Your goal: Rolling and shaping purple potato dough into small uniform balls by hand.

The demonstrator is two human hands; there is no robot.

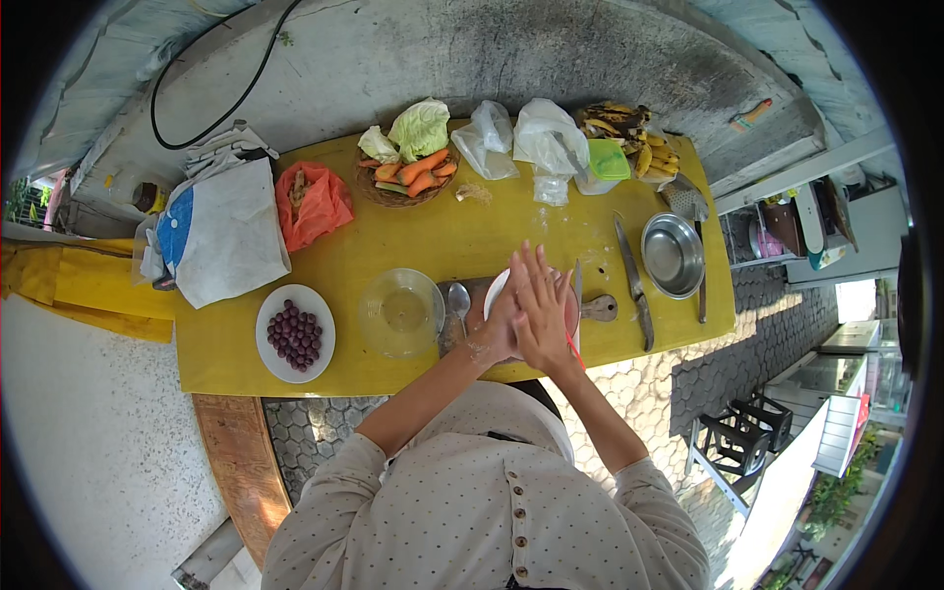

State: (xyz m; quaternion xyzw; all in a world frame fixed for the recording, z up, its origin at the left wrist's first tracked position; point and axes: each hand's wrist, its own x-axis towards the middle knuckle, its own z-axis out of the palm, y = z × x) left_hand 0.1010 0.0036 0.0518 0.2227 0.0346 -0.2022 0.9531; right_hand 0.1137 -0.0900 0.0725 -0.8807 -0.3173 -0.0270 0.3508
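Note:
My left hand (504, 317) and my right hand (543, 321) are pressed palm to palm above a white bowl or plate (494, 289), most of which they hide. Whether something small lies between the palms cannot be seen. Pale residue marks my left wrist. Beneath is a wooden board (599, 308) with its handle to the right and a metal spoon (459, 301) on its left part. A clear bowl (398, 313) with a little in its bottom stands left of the board. Farther left, purple balls (295, 335), perhaps dough or grapes, fill a white plate (263, 346).
On the yellow table (354, 269), a large knife (633, 280) and a steel bowl (672, 254) are at right. Behind stand a basket of carrots (424, 173) and cabbage (420, 129), plastic bags (546, 133), a green-lidded container (608, 160) and bananas (655, 158). A red bag (324, 206) lies back left.

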